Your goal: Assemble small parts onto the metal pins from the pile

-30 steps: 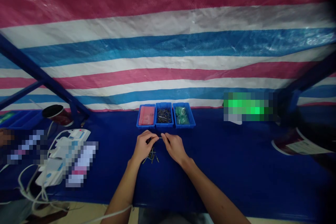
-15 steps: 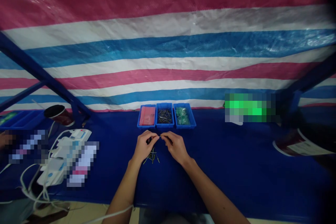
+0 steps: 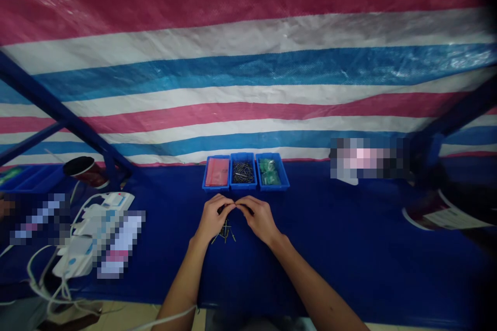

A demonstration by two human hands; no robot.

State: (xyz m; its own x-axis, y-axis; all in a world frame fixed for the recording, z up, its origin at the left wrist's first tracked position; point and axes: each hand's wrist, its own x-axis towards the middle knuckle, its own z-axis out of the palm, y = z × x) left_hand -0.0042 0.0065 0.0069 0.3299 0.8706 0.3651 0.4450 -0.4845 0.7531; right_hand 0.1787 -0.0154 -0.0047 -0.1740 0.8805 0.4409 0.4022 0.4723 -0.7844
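Note:
My left hand (image 3: 213,217) and my right hand (image 3: 259,218) meet at the fingertips, thumbs and forefingers pinched together. Whatever lies between the tips is too small and covered to make out. Just below my left hand, on the blue tabletop (image 3: 171,248), several thin screw-like metal pieces (image 3: 225,232) lie in a loose heap, partly behind the fingers. Beyond the hands stand three blue trays in a row: one with pink-red packets (image 3: 217,171), one with grey metal screws or nails (image 3: 243,171), one with green pieces in clear plastic (image 3: 269,172).
At left lie a white power strip (image 3: 83,253) with cables, a blurred-out flat object (image 3: 122,243) and a dark cup (image 3: 87,170). Another cup (image 3: 442,212) is at right, near a blurred-out object (image 3: 363,158). A striped sheet (image 3: 248,72) hangs behind.
My fingertips have come closer together, and the small yellowish bit that showed between them is now hidden. The heap and trays stay as they were.

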